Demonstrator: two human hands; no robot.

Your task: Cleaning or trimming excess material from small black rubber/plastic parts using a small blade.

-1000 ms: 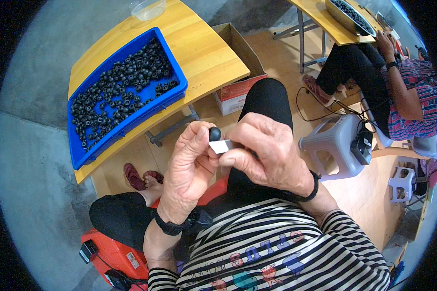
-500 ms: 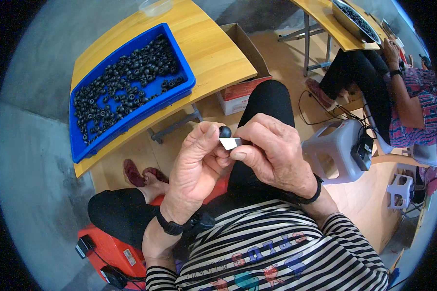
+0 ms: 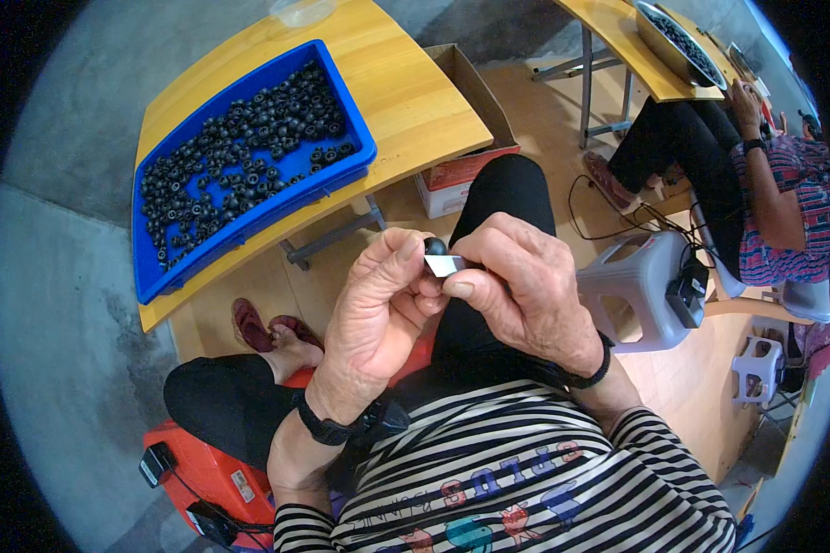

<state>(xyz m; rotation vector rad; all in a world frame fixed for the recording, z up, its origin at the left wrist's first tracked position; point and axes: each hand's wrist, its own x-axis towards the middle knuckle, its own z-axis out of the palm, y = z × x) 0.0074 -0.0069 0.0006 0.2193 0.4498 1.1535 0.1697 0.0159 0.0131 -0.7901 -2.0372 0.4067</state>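
Both hands meet in front of my chest, above my lap. My left hand (image 3: pixel 378 318) pinches a small round black part (image 3: pixel 434 246) at its fingertips. My right hand (image 3: pixel 526 290) grips a thin, flat silvery blade (image 3: pixel 444 265) whose edge lies against the black part. A blue tray (image 3: pixel 161 276) holding several of the same black parts lies on a yellow wooden table (image 3: pixel 406 101) ahead and to my left, out of both hands' reach.
An open cardboard box (image 3: pixel 475 97) stands under the table's right end. A grey plastic stool (image 3: pixel 641 290) with a black device and cable is at my right. Another person (image 3: pixel 765 198) sits at a second table at far right. A red seat (image 3: pixel 203 470) is beneath me.
The hands keep the same grip on the black part and blade. The whole view has shifted slightly, with the tray and table sliding a little in the picture.
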